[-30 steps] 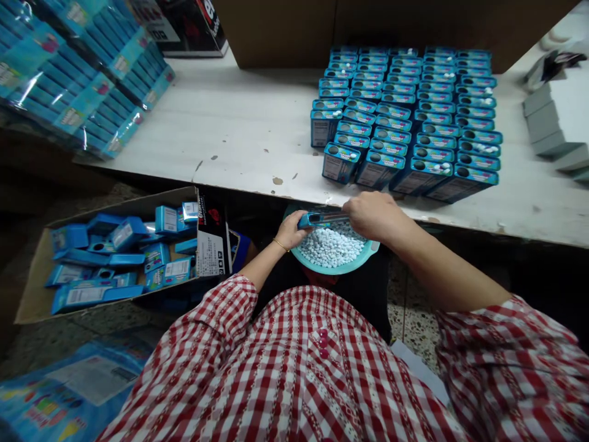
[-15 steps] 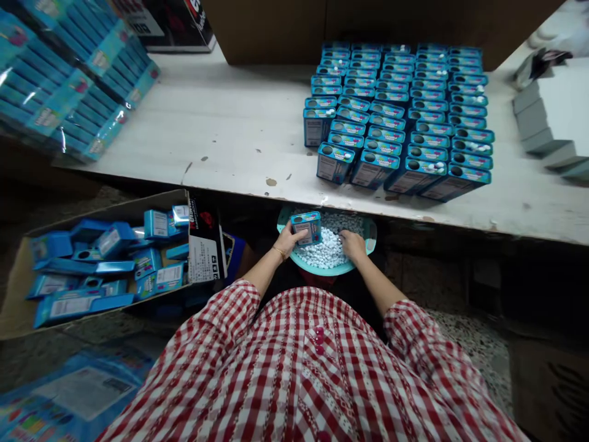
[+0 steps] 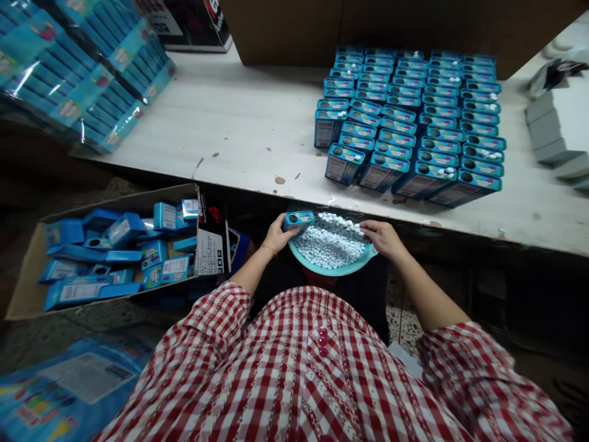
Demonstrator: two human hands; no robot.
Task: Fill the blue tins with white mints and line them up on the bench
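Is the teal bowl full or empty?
Full: white pellets fill the teal bowl nearly to its rim, beside the left hand's blue box.

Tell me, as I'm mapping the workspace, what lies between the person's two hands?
White pellets heaped in the teal bowl, seen in the head view; the left hand holds a blue box.

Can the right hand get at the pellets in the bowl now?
Probably yes: the right hand is at the teal bowl rim, the white pellets lie uncovered, and the left hand holds its blue tin opposite.
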